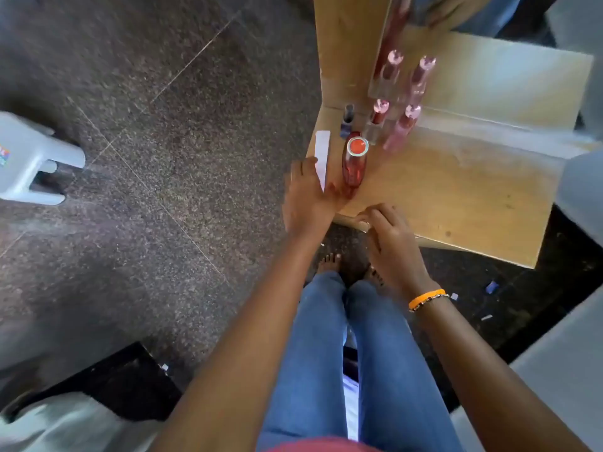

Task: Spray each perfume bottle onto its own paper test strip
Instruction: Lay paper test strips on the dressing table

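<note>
A white paper test strip (322, 158) stands up from my left hand (306, 197), which pinches its lower end at the wooden table's (456, 197) left corner. Just right of the strip stands a red perfume bottle (355, 164) with a round red cap. Behind it are a small blue bottle (347, 121), a clear bottle with a pink cap (377, 123) and a pink bottle (403, 128). My right hand (388, 236) rests with bent fingers on the table's front edge; whether it holds anything is hidden.
A mirror (496, 79) behind the table doubles the bottles. A grey plastic stool (36, 164) stands on the speckled floor at the left. Paper scraps (491, 287) lie on the dark floor at the right. My legs in jeans are below the table edge.
</note>
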Demonstrator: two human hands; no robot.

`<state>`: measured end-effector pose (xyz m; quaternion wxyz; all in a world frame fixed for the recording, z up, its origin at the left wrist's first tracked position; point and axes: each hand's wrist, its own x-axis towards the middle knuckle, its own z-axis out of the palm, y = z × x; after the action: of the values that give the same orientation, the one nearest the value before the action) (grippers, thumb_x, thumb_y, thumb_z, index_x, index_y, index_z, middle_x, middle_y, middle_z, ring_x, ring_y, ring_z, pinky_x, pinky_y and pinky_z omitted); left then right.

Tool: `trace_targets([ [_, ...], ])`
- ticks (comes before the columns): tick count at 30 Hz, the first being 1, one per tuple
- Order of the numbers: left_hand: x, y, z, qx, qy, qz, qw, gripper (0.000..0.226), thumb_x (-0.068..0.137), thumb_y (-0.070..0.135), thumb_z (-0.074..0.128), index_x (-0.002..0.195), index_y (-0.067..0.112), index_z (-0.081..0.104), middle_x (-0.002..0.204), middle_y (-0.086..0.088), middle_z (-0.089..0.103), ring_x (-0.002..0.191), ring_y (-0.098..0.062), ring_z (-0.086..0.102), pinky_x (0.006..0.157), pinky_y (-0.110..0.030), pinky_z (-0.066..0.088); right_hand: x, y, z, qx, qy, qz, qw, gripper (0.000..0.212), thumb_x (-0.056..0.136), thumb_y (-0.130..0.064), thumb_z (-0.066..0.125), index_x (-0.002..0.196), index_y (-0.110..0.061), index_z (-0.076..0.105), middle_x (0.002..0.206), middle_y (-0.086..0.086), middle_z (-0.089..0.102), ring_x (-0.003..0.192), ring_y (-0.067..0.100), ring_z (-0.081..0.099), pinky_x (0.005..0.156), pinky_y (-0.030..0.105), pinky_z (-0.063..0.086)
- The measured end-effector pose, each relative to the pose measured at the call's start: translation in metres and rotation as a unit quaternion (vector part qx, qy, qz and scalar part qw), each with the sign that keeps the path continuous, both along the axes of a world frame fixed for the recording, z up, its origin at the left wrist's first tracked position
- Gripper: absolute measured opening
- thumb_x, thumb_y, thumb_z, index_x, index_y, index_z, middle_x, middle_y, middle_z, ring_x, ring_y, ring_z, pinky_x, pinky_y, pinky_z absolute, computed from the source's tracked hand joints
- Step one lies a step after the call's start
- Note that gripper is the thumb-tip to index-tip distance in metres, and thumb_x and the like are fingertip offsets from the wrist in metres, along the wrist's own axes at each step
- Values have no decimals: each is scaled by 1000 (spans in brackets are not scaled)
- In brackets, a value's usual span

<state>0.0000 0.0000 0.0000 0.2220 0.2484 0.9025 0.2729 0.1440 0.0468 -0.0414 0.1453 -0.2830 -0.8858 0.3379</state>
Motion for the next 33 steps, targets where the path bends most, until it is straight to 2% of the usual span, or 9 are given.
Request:
trace_targets([
  [2, -1, 3, -12, 1, 31, -2, 1000, 53, 75, 27, 65, 120, 5, 49, 117, -14, 52, 107, -33, 50, 78, -47, 47, 0, 4, -10, -2, 16, -34, 999, 31, 74, 20, 48, 95, 2, 63, 99, 15, 60, 95, 29, 54, 82, 27, 42],
  [6, -5, 0, -31, 4, 85, 15, 996, 35, 79, 21, 62, 111, 6, 56, 112, -12, 55, 100, -32, 54, 75, -42, 45, -2, 6, -24, -10, 55, -72, 996, 28, 79, 15, 45, 98, 2, 62, 97, 15, 61, 92, 30, 57, 81, 27, 45],
  [10, -10, -1, -40, 43, 105, 43, 993, 32, 80, 20, 64, 109, 10, 62, 109, -9, 60, 94, -27, 60, 79, -35, 44, 1, 8, -27, -24, 104, -64, 992, 25, 82, 13, 45, 96, 3, 63, 95, 13, 61, 88, 28, 59, 74, 39, 52],
  [17, -21, -6, -54, 144, 42, 102, 983, 30, 69, 24, 73, 97, 14, 70, 85, -3, 69, 68, -13, 61, 76, -37, 55, 4, 8, -38, 38, 145, -58, 987, 24, 84, 13, 47, 96, 3, 65, 94, 13, 64, 89, 26, 61, 79, 32, 51],
  [20, -22, -10, -55, 174, 36, 98, 979, 21, 72, 23, 74, 91, 14, 71, 68, 7, 63, 64, -9, 59, 75, -35, 56, 3, 6, -43, 59, 168, -67, 982, 24, 84, 11, 46, 95, 2, 65, 93, 14, 65, 87, 26, 62, 77, 33, 51],
  [23, -23, -13, -56, 190, 24, 93, 977, 13, 74, 21, 73, 85, 14, 71, 60, 14, 58, 58, -3, 57, 74, -32, 55, -1, 7, -45, 56, 188, -78, 977, 26, 82, 9, 43, 91, 1, 66, 91, 13, 65, 84, 25, 61, 74, 33, 50],
  [28, -20, -17, -53, 211, 18, 105, 972, 16, 79, 21, 68, 92, 11, 71, 75, 4, 66, 68, -5, 61, 74, -24, 54, -2, 7, -46, 32, 198, -88, 976, 28, 80, 9, 43, 90, -1, 67, 87, 11, 64, 77, 20, 60, 71, 12, 43],
  [30, -19, -18, -51, 215, 26, 107, 970, 13, 79, 19, 66, 89, 11, 71, 78, 2, 67, 70, -6, 61, 71, -22, 52, -3, 7, -46, 31, 200, -91, 975, 28, 79, 10, 43, 89, 0, 67, 87, 11, 64, 76, 17, 58, 71, 9, 42],
  [33, -17, -17, -48, 213, 42, 122, 969, 9, 77, 13, 61, 79, 12, 69, 73, 3, 66, 72, -12, 63, 73, -30, 53, -3, 6, -46, 29, 199, -98, 975, 29, 78, 11, 43, 89, 0, 67, 87, 11, 64, 76, 11, 57, 72, 9, 42],
])
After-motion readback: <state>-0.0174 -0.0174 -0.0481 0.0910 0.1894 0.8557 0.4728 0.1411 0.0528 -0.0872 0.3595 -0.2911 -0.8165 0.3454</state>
